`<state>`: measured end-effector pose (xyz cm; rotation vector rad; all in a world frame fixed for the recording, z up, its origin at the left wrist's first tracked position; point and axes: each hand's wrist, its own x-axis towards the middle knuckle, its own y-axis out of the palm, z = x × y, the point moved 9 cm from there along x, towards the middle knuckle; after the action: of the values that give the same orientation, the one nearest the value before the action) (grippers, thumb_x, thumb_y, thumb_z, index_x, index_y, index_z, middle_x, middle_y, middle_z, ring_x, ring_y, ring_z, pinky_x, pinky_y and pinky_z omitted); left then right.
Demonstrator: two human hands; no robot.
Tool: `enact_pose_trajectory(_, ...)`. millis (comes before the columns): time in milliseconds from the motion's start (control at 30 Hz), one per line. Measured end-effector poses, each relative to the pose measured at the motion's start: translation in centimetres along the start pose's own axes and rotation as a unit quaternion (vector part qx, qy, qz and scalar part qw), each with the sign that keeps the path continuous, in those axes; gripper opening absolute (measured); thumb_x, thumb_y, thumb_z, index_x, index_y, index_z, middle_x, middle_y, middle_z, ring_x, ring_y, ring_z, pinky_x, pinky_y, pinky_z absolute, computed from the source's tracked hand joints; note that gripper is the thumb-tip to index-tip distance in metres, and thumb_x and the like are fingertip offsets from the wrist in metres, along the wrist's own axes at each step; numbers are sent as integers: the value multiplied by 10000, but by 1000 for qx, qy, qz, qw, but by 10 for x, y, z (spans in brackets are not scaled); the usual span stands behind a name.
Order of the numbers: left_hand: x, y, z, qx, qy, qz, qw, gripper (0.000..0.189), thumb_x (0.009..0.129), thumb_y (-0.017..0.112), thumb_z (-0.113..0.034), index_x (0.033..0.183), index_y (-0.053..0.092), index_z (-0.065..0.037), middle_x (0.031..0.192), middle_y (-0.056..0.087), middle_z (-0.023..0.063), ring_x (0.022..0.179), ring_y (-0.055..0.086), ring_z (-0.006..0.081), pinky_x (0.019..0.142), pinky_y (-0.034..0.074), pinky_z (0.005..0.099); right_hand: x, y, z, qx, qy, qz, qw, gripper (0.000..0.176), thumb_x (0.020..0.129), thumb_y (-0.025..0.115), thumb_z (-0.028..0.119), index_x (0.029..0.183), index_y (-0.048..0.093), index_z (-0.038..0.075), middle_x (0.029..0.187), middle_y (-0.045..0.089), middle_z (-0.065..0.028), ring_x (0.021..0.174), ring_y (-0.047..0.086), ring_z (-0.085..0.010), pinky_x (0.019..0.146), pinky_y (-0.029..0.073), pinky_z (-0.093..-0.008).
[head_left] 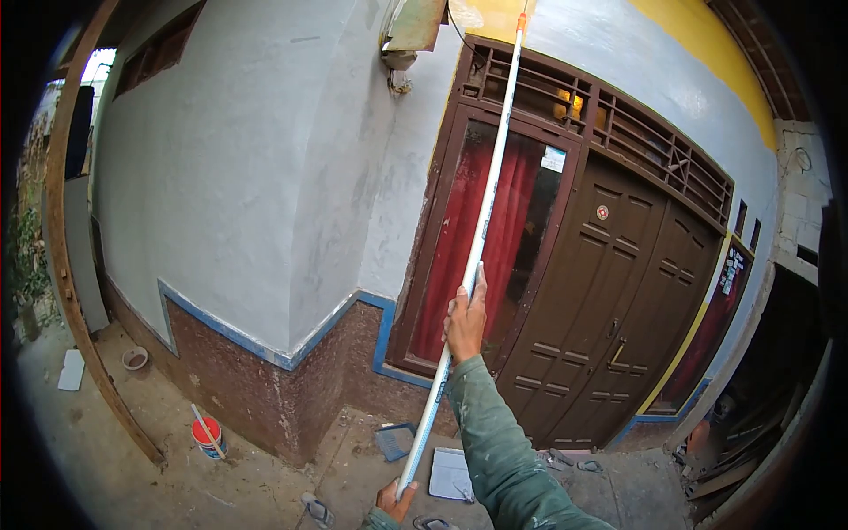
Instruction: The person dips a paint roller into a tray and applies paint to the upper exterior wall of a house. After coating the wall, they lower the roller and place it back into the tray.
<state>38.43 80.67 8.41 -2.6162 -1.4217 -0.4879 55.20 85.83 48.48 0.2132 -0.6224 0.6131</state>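
A long white pole [484, 212] slants up across the view, past the doorway's window, to an orange tip near the yellow-painted strip above the frame. What its top end carries is out of view. My right hand [465, 322], in a green sleeve, is wrapped round the pole's middle, with the index finger lying along it. Lower down, my left hand [396, 501] grips the pole close to its bottom end. Beneath the pole, a white tray [452, 474] and a blue-grey tray [395, 441] lie on the floor by the wall.
To the left stand a red-and-white bucket [208, 435] holding a stick and a leaning wooden post [66, 238]. A grey wall corner [296, 265] juts out. Brown double doors [587, 309] are closed at right. Sandals [317, 511] lie on the concrete. A metal fixture [413, 26] hangs overhead.
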Motion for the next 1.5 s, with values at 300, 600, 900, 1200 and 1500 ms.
enact_pose_trajectory(300, 31, -1, -108, -20, -54, 29, 998, 443, 940, 562, -464, 930, 616, -25, 648, 574, 53, 600, 552, 137, 554, 445, 327, 45, -7, 71, 52, -64, 23, 996, 571, 1005, 427, 221, 1531, 206, 222, 681, 484, 3, 460, 454, -74, 377, 412, -255)
enact_pose_trajectory(600, 72, 8, -213, -126, -35, 82, 988, 399, 1013, 413, -452, 975, 532, -73, 574, 412, -25, 425, 347, 48, 377, 255, 236, 44, -2, 100, 159, -72, 69, 982, 574, 1018, 425, 231, 1531, 170, 197, 697, 482, -13, 450, 464, -79, 348, 408, -244)
enact_pose_trajectory(900, 97, 21, -281, -133, -44, 126, 982, 376, 1021, 412, -429, 968, 521, -74, 579, 406, -25, 421, 358, 56, 363, 292, 249, 63, -9, 135, 170, -108, 58, 978, 578, 1012, 430, 219, 1527, 170, 186, 679, 484, -16, 447, 466, -81, 352, 418, -256)
enact_pose_trajectory(1200, 53, 32, -175, -108, -27, 95, 989, 413, 1013, 394, -454, 963, 538, -70, 546, 406, -20, 413, 382, 65, 355, 312, 241, -9, -27, 59, 140, -67, 44, 987, 555, 1012, 447, 234, 1515, 218, 190, 671, 465, 7, 423, 438, -72, 330, 388, -241)
enact_pose_trajectory(1500, 32, 37, -138, -139, -54, 89, 985, 361, 1013, 457, -376, 954, 551, -33, 575, 430, -34, 473, 407, 59, 434, 301, 249, -33, -37, 52, 146, -75, 24, 986, 540, 1010, 447, 236, 1506, 244, 172, 660, 461, 7, 421, 434, -60, 331, 374, -230)
